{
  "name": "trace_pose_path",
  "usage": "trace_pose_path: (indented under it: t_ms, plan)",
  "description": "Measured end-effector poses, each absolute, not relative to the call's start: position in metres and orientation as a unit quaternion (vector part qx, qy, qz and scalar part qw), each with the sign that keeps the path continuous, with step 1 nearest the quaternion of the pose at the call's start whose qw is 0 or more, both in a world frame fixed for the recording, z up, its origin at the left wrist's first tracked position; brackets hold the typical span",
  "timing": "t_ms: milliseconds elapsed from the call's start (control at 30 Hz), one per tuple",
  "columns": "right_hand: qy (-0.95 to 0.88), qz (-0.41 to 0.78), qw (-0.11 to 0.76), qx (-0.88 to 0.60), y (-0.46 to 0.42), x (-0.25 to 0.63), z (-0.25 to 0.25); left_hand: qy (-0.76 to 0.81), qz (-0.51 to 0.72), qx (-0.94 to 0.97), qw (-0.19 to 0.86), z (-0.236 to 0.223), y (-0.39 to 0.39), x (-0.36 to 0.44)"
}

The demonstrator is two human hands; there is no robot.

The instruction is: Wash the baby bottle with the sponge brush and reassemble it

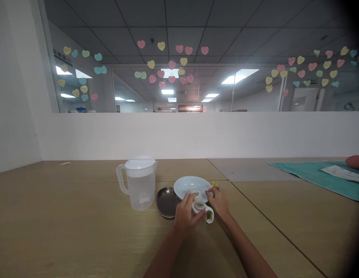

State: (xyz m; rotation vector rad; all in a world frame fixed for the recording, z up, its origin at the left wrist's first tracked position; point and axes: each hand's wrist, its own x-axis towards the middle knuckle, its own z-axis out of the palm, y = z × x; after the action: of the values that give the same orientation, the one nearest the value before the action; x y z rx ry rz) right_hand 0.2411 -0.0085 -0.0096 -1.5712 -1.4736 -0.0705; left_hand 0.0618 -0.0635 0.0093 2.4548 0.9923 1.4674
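Note:
My left hand (185,211) is closed around a small clear container with a white collar and handle (210,215). Its round mouth is uncovered and faces up, and a white part like a lid stands behind the mouth. Just right of it, my right hand (219,201) has its fingers curled in a pinch near the rim of a white bowl (182,181). What those fingers hold, if anything, is too small to make out. A thin line crosses the bowl towards them. Something small and yellow (214,183) shows behind the right fingers.
A translucent lidded pitcher (141,189) stands to the left. Between it and my left hand lies a dark metal tray (167,204), close to the bowl. A teal cloth (301,172) with a white patterned cloth (344,173) and a red object (355,161) lies far right. A white wall (167,135) bounds the table.

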Motion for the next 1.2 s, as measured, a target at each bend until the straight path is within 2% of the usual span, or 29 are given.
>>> trace_pose_path:
  t_ms: [133,233,333,467,667,833,900,1033,1200]
  plan:
    - [-0.601,-0.017,0.481,-0.638,-0.009,0.242,-0.010,0.328,0.529,0.779,0.074,0.009,-0.062,0.056]
    - [-0.597,-0.009,0.480,-0.643,-0.010,0.242,-0.009,0.384,0.613,0.690,0.004,0.008,-0.051,0.045]
    - [-0.595,0.002,0.480,-0.644,-0.010,0.242,-0.009,0.467,0.708,0.523,-0.086,0.009,-0.038,0.026]
    - [-0.591,0.002,0.489,-0.641,-0.009,0.241,-0.010,0.543,0.719,0.407,-0.149,0.012,-0.028,-0.006]
    - [-0.579,-0.008,0.500,-0.644,-0.006,0.240,-0.012,0.572,0.741,0.315,-0.159,0.019,-0.017,-0.076]
    - [-0.574,-0.005,0.494,-0.653,-0.006,0.239,-0.010,0.579,0.744,0.317,-0.103,0.043,0.000,-0.140]
    - [-0.571,-0.004,0.496,-0.654,-0.007,0.239,-0.010,0.601,0.739,0.303,0.029,0.059,0.007,-0.153]
    - [-0.577,0.006,0.491,-0.653,-0.007,0.240,-0.009,0.619,0.709,0.316,0.121,0.088,0.018,-0.160]
    - [-0.581,0.008,0.485,-0.654,-0.006,0.240,-0.009,0.651,0.678,0.331,0.088,0.120,0.013,-0.148]
